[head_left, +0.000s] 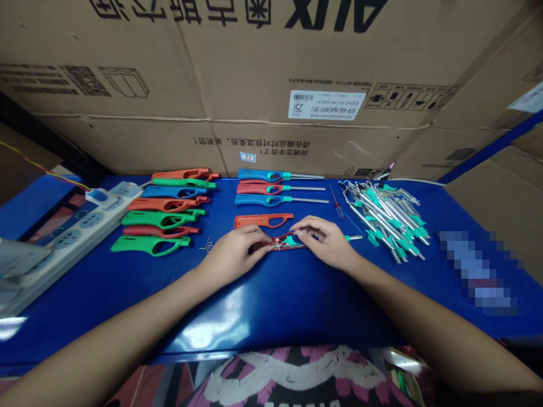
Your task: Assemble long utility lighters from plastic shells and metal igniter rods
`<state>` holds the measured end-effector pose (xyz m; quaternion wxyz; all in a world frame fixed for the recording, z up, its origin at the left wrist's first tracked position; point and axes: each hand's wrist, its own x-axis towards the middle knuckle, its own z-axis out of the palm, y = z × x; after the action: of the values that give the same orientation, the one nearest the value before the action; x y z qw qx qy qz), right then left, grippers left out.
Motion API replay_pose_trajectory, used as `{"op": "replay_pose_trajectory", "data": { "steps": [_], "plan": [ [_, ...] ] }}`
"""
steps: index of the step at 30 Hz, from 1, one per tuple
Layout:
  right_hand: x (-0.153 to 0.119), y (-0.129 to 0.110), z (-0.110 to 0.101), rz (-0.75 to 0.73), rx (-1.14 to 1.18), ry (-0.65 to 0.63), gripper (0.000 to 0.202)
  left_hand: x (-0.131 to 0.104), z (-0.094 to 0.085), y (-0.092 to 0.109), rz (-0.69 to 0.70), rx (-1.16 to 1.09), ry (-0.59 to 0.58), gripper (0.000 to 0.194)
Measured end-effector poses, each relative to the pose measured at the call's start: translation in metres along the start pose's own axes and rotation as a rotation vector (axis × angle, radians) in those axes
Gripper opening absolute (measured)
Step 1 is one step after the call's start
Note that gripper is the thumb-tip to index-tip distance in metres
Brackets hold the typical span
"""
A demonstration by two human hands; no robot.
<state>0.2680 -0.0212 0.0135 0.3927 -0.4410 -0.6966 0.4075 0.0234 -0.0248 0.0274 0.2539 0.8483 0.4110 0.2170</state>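
Observation:
An opened red long-nosed lighter (278, 246) lies on the table between my hands, its inner parts and a teal piece showing. My left hand (244, 249) grips its handle end, thumb and fingers closed on it. My right hand (324, 240) has its fingers closed at the teal piece and the shell's trigger loop; the exact contact is partly hidden. The lighter's metal tube (355, 237) sticks out past my right hand. Just beyond lies an orange half shell (263, 220). A few small screws (207, 245) lie left of my left hand.
Several coloured shells (159, 217) lie in a column at left, beside a power strip (80, 229). Three assembled lighters (282, 187) lie farther back. At right are a screwdriver (338, 206) and a pile of metal tubes (388, 220). A cardboard box (190, 96) walls the back.

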Motion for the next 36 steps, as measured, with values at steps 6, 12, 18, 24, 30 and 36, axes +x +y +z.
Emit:
{"op": "replay_pose_trajectory", "data": {
  "steps": [6,12,18,24,30,36],
  "plan": [
    [-0.005,-0.006,0.0,-0.211,-0.14,-0.103,0.023,0.003,0.002,-0.002,-0.017,-0.117,0.017,0.011],
    [-0.006,-0.008,0.001,-0.282,-0.187,-0.181,0.029,0.002,0.001,-0.001,-0.03,-0.09,-0.001,0.01],
    [-0.005,-0.009,0.002,-0.288,-0.224,-0.204,0.027,0.003,0.0,-0.003,-0.001,-0.079,-0.018,0.011],
    [-0.007,-0.008,0.002,-0.355,-0.283,-0.22,0.029,0.002,0.004,-0.001,-0.047,-0.068,0.038,0.005],
    [-0.013,-0.018,0.002,-0.332,-0.53,-0.325,0.034,0.001,0.005,0.002,-0.073,-0.07,0.083,0.007],
    [-0.01,-0.021,-0.015,-0.358,-0.584,-0.232,0.026,0.001,0.001,0.0,-0.055,-0.047,0.07,0.011]
  ]
}}
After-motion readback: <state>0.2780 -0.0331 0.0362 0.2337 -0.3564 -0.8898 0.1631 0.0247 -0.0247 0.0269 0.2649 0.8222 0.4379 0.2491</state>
